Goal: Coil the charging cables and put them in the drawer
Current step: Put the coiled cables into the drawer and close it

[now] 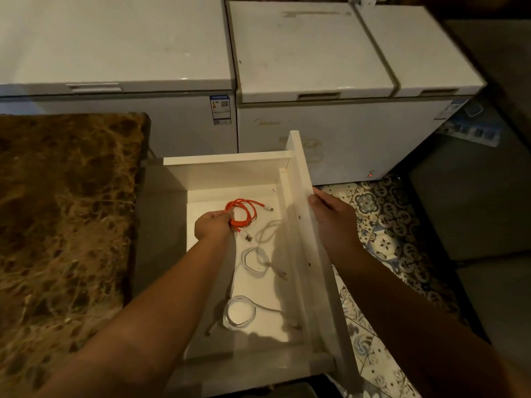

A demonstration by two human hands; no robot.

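Surface: brown marbled tabletop (63, 225) at left; patterned tiled floor (382, 225) at right.
Room: dim, with white chest freezers (287, 53) behind.
Drawer: white drawer (227, 159) pulled open beside the tabletop.
Left hand: left hand (212, 225) reaches into the drawer, fingers clenched around the coiled orange cable (244, 212).
Right hand: right hand (330, 216) grips the drawer's front panel.
Other cables: two coiled white cables (255, 261) lie on the drawer bottom, nearer the person.

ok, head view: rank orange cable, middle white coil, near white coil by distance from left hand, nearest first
1. Orange cable: gripped by the left hand, far end of the drawer.
2. Middle white coil: on the drawer floor, just toward the person.
3. Near white coil: closest to the person.
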